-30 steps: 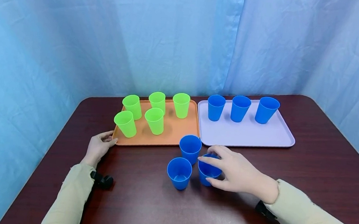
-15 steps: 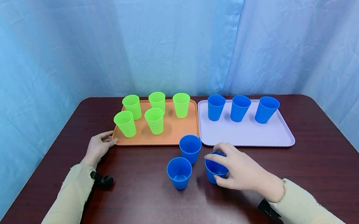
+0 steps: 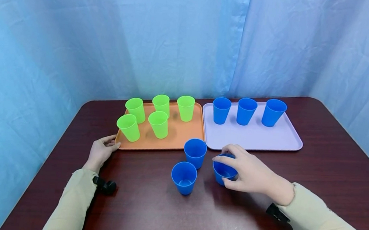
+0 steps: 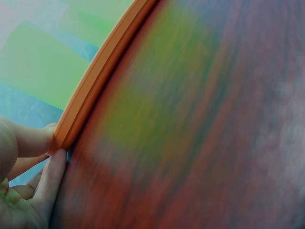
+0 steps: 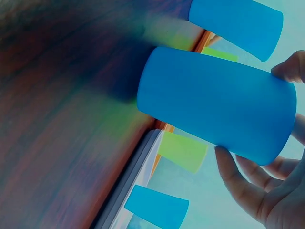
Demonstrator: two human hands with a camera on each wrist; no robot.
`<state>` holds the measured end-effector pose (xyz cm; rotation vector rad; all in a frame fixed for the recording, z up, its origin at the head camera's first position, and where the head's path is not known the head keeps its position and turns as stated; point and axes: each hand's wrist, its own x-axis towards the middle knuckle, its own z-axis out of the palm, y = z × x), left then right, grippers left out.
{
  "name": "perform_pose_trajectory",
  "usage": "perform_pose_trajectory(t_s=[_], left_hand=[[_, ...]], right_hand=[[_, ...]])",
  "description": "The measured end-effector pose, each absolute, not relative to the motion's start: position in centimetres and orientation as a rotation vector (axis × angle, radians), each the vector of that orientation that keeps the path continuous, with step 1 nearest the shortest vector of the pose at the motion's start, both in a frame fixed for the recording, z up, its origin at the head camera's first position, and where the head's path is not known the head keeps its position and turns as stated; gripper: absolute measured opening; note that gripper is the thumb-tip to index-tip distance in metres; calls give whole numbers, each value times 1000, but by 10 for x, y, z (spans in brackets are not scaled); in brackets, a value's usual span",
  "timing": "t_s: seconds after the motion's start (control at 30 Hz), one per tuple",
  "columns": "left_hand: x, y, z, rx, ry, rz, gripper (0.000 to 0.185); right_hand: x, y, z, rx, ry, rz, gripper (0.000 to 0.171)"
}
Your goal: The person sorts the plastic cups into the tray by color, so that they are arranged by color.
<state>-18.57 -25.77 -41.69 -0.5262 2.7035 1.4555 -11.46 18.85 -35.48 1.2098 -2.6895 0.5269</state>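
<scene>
My right hand (image 3: 250, 173) grips a blue cup (image 3: 221, 172) near its rim, thumb on the near side and fingers on the far side. The cup stands upright, close over the table, as the right wrist view shows of the cup (image 5: 214, 102). To its left are two more blue cups, one nearer (image 3: 183, 178) and one farther (image 3: 195, 153), both upright. At the front left corner of the orange tray (image 3: 182, 140), my left hand (image 3: 98, 155) pinches the rim. Several green cups (image 3: 159, 125) stand on that tray.
Beside the orange tray lies a lilac tray (image 3: 252, 142), its back row holding three blue cups (image 3: 246, 112). The dark wooden table (image 3: 148, 211) extends toward me. Blue curtains (image 3: 178, 36) hang behind and at both sides.
The right hand has drawn its blue cup rightward and slightly back, widening the gap to the other two loose blue cups. My left hand has stayed at the tray corner.
</scene>
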Motion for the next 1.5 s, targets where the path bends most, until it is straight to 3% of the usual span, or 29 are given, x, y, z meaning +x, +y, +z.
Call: perform_pose_trajectory(t_s=[0.93,1.5], left_hand=[[-189,-254,-416,-518,2710,1441,48],[-187,-254,-415,-530,2698,1444,48]], right_hand=[[-143,204,-362,1095,-2603,648,49],[-180,209,-359,942,-2608,706,51]])
